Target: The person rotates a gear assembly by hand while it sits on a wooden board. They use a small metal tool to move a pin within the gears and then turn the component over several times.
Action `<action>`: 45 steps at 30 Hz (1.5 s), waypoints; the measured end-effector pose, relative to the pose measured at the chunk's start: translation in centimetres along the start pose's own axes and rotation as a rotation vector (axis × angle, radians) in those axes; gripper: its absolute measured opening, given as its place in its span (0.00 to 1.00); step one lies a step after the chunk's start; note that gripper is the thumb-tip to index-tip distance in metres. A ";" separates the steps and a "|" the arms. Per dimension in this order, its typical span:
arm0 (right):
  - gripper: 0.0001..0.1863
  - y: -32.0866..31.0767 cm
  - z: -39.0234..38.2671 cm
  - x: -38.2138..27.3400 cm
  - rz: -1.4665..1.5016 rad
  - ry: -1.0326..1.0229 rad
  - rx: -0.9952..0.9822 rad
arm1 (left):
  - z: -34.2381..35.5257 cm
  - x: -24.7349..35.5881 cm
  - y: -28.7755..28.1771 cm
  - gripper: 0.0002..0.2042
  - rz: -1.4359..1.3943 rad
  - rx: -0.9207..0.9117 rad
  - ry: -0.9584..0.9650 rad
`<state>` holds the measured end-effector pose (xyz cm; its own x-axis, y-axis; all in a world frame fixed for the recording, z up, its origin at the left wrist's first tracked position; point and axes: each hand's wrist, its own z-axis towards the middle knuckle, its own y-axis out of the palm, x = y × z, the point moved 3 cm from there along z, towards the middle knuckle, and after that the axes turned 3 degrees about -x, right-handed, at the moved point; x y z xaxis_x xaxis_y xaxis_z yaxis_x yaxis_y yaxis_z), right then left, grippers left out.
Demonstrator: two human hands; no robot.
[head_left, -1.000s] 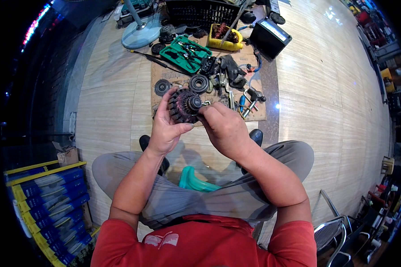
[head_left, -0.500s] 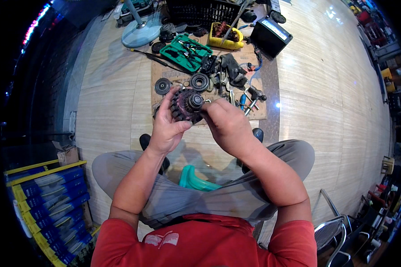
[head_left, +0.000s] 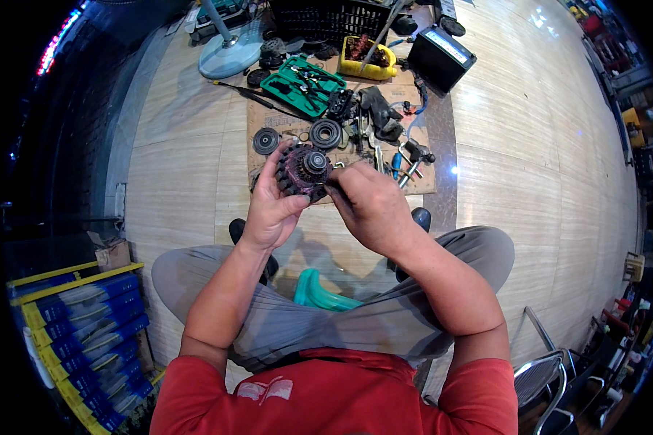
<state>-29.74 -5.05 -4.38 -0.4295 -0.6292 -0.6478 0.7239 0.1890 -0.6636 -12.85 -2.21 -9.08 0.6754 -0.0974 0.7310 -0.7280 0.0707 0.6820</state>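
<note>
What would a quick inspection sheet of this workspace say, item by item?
Surface: cardboard sheet on a pale wooden floor.
Job's things: toothed round rotor part, held above the cardboard.
Clutter: two round discs, green tool case, yellow tray, black box, loose tools.
Hands: left hand grips the rotor part; right hand pinches at its edge.
Cables: blue one by the black box.
Surroundings: fan base, metal chair, blue and yellow stack.
</note>
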 end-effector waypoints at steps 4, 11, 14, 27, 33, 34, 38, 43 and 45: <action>0.10 0.1 -0.1 -0.1 -0.028 0.006 -0.005 | 0.0 -0.2 -0.2 0.47 0.004 0.022 0.009; 0.09 0.4 -0.1 0.2 -0.105 -0.017 -0.047 | 0.0 -0.4 -0.4 0.49 0.154 0.033 0.038; 0.08 0.5 -0.1 0.1 -0.119 0.004 -0.070 | 0.0 -0.4 -0.3 0.48 0.200 0.041 0.047; 0.07 1.4 0.0 -0.4 0.225 0.105 0.112 | -0.1 -0.1 -0.1 0.46 -0.053 0.014 -0.003; 0.08 1.3 0.1 -0.2 0.256 0.128 0.095 | 0.0 0.0 -0.1 0.45 -0.104 -0.015 -0.009; 0.08 1.2 0.2 -0.2 0.251 0.127 0.092 | 0.0 0.1 0.0 0.45 -0.105 -0.017 -0.008; 0.09 0.9 0.2 -0.2 0.191 0.079 0.098 | -0.1 0.0 -0.3 0.47 0.013 -0.018 -0.003; 0.10 0.7 0.1 -0.3 0.161 0.013 0.089 | 0.0 -0.3 -0.8 0.47 0.083 -0.034 0.024; 0.11 0.6 0.1 -0.3 0.155 0.008 0.081 | 0.0 -0.3 -0.7 0.47 0.079 -0.031 0.023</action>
<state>-29.13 -4.81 -4.57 -0.3139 -0.5911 -0.7430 0.8224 0.2218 -0.5239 -12.52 -2.23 -9.76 0.6188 -0.0670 0.7827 -0.7754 0.1077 0.6223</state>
